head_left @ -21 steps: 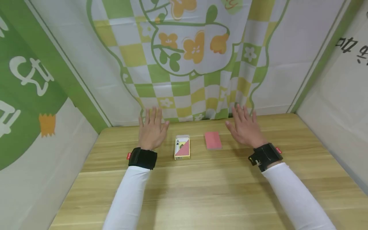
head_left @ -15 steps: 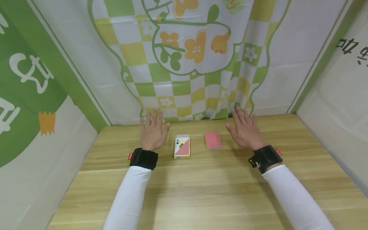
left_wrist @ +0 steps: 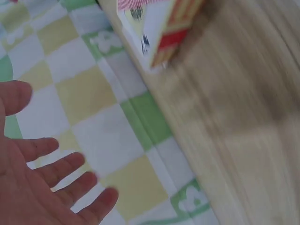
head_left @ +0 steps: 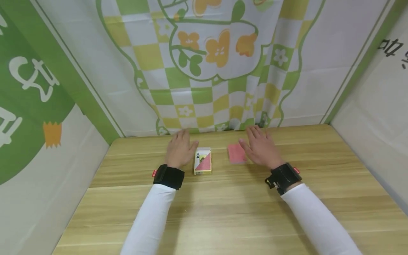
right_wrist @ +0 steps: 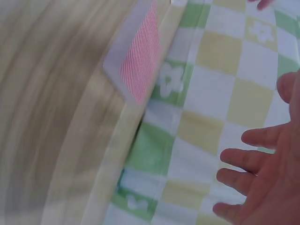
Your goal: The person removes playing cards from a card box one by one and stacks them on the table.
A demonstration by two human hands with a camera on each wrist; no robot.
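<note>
A playing card box point(head_left: 203, 161) with an ace of spades on its face lies on the wooden table, its top flap open toward the back. To its right is a deck of playing cards point(head_left: 236, 153) with red backs. My left hand point(head_left: 180, 149) hovers just left of the box, fingers relaxed and holding nothing; the left wrist view shows it apart from the box point(left_wrist: 157, 28). Beside the deck, on its right, is my right hand point(head_left: 261, 148), thumb near the deck's edge. In the right wrist view its fingers are spread and apart from the deck point(right_wrist: 143, 56).
The wooden table point(head_left: 216, 212) ends at the back against a checked curtain point(head_left: 204, 95) with flowers. Printed cloth walls stand at the left point(head_left: 63, 141) and right point(head_left: 373, 117). Both wrists wear black straps.
Both hands have moved inward and lowered, the left toward the card box and the right toward the deck. Box and deck have stayed in place on the table.
</note>
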